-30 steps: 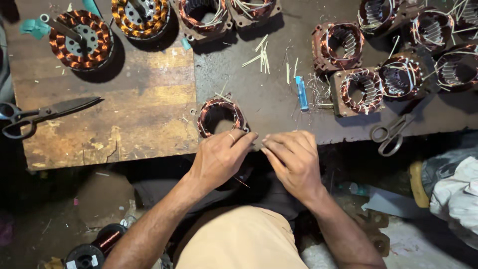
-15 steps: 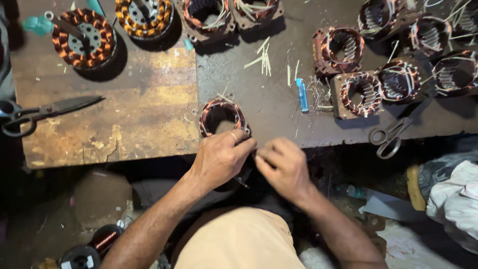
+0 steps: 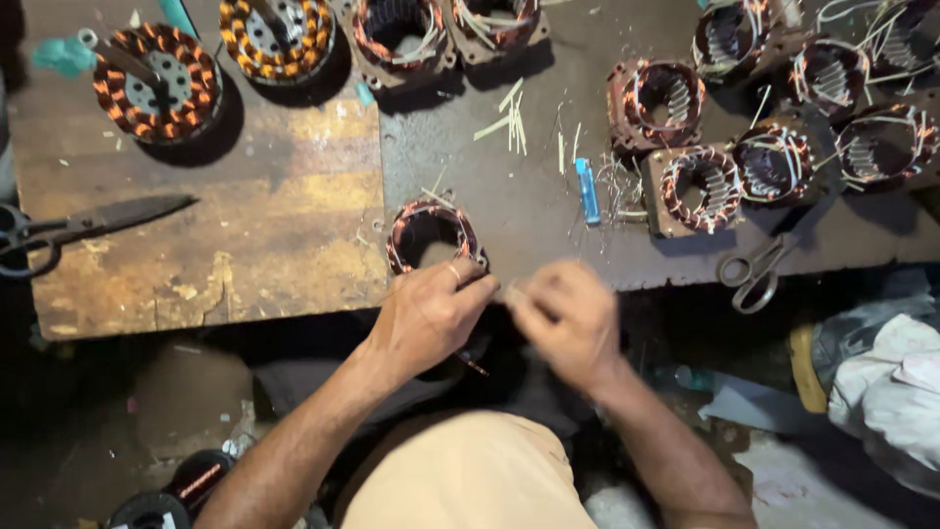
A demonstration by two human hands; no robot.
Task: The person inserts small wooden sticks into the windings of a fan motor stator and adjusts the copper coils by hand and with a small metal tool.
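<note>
A small copper-wound stator (image 3: 431, 235) is lying at the near edge of the worktop (image 3: 245, 245), just beyond the fingers of the left hand (image 3: 426, 318). That hand is curling closed, its fingertips pinching something thin that is too small and blurred to name. The right hand (image 3: 566, 318) is meeting it fingertip to fingertip, also closed in a pinch, smeared by motion.

The worktop is showing worn, stained wood on the left and a dark scratched sheet on the right. Below its edge, a dim floor is holding cloth and dark spools.

Around the stator, a blue lighter (image 3: 587, 191) is lying to its right beside pale sticks (image 3: 511, 122). More wound stators (image 3: 700, 186) are crowding the far right, and two larger ones (image 3: 157, 83) are sitting at the far left. Large shears (image 3: 69, 230) are resting on the wood, small scissors (image 3: 759, 269) near the right edge.

Compared with half a second ago, the right hand is shifting slightly rightward and blurring, while the stator is staying put.
</note>
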